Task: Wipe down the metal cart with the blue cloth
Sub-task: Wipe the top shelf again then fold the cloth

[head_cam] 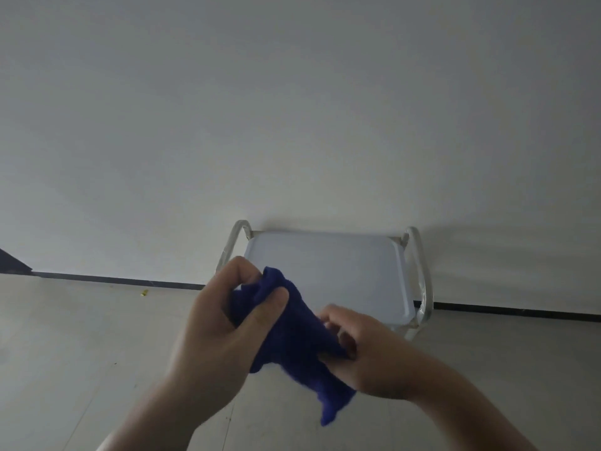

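Note:
The metal cart stands against the wall, its flat pale top shelf bare, with a curved handle at each end. A dark blue cloth is bunched in the air in front of the cart's near edge. My left hand pinches its upper part between thumb and fingers. My right hand grips its lower right side, fingers curled into the fabric. A loose corner of the cloth hangs down below my right hand. The cart's lower part is hidden behind my hands and the cloth.
A plain white wall rises behind the cart, with a dark skirting strip along its foot. Pale floor tiles spread to the left. A small yellow scrap lies on the floor near the skirting.

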`<state>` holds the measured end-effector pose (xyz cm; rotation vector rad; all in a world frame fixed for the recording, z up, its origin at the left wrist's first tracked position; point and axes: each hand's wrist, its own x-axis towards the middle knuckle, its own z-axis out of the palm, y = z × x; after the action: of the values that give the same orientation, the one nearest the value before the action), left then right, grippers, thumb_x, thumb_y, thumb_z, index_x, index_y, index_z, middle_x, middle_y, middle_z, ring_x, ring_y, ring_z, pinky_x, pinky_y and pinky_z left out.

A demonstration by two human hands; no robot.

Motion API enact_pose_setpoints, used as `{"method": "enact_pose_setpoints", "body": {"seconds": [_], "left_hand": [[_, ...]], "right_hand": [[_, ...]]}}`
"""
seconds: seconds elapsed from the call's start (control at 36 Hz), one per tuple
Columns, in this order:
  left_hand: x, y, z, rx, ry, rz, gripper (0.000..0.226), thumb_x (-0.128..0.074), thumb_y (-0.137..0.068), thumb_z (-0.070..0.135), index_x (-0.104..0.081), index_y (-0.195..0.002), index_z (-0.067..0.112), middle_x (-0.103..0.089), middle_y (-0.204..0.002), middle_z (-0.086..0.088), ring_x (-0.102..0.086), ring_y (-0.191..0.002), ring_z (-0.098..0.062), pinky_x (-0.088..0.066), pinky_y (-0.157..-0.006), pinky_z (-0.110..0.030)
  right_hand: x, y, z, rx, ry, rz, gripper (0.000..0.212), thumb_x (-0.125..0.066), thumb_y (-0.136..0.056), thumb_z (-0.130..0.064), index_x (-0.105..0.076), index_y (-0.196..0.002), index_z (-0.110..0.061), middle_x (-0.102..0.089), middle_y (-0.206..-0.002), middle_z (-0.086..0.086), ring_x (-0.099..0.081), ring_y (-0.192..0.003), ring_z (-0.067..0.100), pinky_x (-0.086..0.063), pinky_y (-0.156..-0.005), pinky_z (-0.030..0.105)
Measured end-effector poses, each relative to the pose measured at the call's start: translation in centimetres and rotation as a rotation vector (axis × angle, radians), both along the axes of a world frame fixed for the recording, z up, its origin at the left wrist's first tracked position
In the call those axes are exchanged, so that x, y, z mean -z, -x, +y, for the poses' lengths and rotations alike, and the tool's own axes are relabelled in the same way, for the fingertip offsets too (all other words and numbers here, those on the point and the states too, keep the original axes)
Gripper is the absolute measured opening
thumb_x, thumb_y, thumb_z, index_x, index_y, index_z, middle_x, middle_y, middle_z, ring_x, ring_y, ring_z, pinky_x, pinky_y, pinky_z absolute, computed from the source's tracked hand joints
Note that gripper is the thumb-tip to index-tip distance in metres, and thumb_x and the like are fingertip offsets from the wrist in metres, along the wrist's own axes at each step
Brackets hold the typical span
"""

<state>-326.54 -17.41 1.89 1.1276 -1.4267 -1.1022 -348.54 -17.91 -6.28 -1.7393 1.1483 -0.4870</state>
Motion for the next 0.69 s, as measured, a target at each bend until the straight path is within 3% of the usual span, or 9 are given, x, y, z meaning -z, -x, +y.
{"method": "enact_pose_setpoints", "body": {"seconds": [0.08,0.19,0.28,0.36,0.42,0.5,0.56,0.61,0.69], "left_hand": [[-1.7,0.1,0.6,-0.046,0.114,-0.02,0.037,-0.069,-0.079,0.047,-0.05,-0.08,0.015,-0.049,-0.062,-0.014,-0.047,-0.053,-0.019,-0.038,-0.047,-0.026],[-3.2,-0.6,-0.4,-0.045,0.187,-0.062,0.026,-0.066,-0.082,0.044,-0.051,-0.077,0.023,-0.054,-0.067,0.001,-0.051,-0.062,-0.013,-0.044,-0.057,-0.02],[-3.3,-1.0,-1.5,0.07,0.122,-0.143,0.023,-0.07,-0.085,0.035,-0.053,-0.081,0.02,-0.06,-0.072,0.005,-0.057,-0.066,-0.012,-0.047,-0.062,-0.022],[-2.6,-1.0,-1.8,0.196,0.047,-0.303,0.019,-0.069,-0.087,0.025,-0.052,-0.08,0.024,-0.066,-0.074,0.003,-0.064,-0.068,-0.011,-0.05,-0.064,-0.027],[-2.2,-0.8,-1.6,0.263,0.023,-0.32,0.025,-0.071,-0.092,0.022,-0.051,-0.079,0.027,-0.067,-0.074,0.004,-0.065,-0.068,-0.011,-0.05,-0.063,-0.025],[-1.8,-1.2,-1.6,0.29,0.03,-0.274,0.026,-0.075,-0.089,0.025,-0.05,-0.08,0.026,-0.064,-0.076,0.002,-0.062,-0.071,-0.015,-0.05,-0.066,-0.031],[-2.1,-1.8,-1.8,0.274,0.062,-0.197,0.023,-0.073,-0.084,0.032,-0.051,-0.079,0.028,-0.059,-0.079,-0.002,-0.057,-0.073,-0.022,-0.046,-0.067,-0.038],[-2.4,-2.5,-2.0,0.241,0.11,-0.107,0.019,-0.071,-0.083,0.031,-0.053,-0.077,0.032,-0.056,-0.078,-0.005,-0.053,-0.072,-0.021,-0.044,-0.067,-0.033],[-3.4,-3.6,-2.3,0.136,0.135,0.065,0.028,-0.081,-0.082,0.038,-0.055,-0.077,0.028,-0.056,-0.073,-0.004,-0.051,-0.067,-0.019,-0.043,-0.06,-0.025]], "right_hand": [[5.0,-0.7,-0.5,0.017,0.043,0.14,0.032,-0.052,-0.101,-0.018,-0.063,-0.087,-0.044,-0.061,-0.083,-0.019,-0.058,-0.074,0.007,-0.053,-0.071,0.028],[10.0,-1.5,0.7,0.115,-0.048,0.167,0.016,-0.064,-0.102,-0.028,-0.068,-0.104,-0.043,-0.057,-0.109,-0.02,-0.058,-0.098,0.0,-0.05,-0.085,0.021],[11.1,-3.1,1.8,0.202,-0.069,-0.01,0.048,-0.075,-0.095,-0.033,-0.047,-0.128,-0.052,-0.055,-0.13,-0.025,-0.055,-0.12,-0.005,-0.051,-0.099,0.025],[10.6,-4.5,1.6,0.215,-0.008,-0.103,0.083,-0.078,-0.093,-0.039,-0.025,-0.156,-0.054,-0.045,-0.153,-0.03,-0.044,-0.142,-0.007,-0.042,-0.114,0.025],[9.6,-5.0,1.1,0.187,0.019,-0.152,0.083,-0.077,-0.095,-0.038,-0.027,-0.16,-0.05,-0.044,-0.158,-0.028,-0.04,-0.147,-0.005,-0.037,-0.118,0.026],[9.0,-5.2,0.2,0.142,0.025,-0.191,0.041,-0.074,-0.098,-0.031,-0.061,-0.134,-0.044,-0.066,-0.136,-0.019,-0.059,-0.131,0.005,-0.049,-0.112,0.036],[9.2,-5.3,-0.4,0.122,0.074,-0.153,0.015,-0.067,-0.102,-0.032,-0.071,-0.116,-0.031,-0.074,-0.117,-0.01,-0.068,-0.114,0.01,-0.055,-0.101,0.044],[9.8,-5.2,-0.7,0.097,0.067,-0.11,0.018,-0.061,-0.103,-0.034,-0.069,-0.101,-0.018,-0.073,-0.1,-0.002,-0.068,-0.095,0.014,-0.057,-0.089,0.046],[11.2,-4.8,-0.5,0.04,0.048,0.013,0.018,-0.056,-0.095,-0.029,-0.058,-0.086,-0.014,-0.065,-0.083,0.001,-0.061,-0.077,0.017,-0.055,-0.074,0.044]]}}
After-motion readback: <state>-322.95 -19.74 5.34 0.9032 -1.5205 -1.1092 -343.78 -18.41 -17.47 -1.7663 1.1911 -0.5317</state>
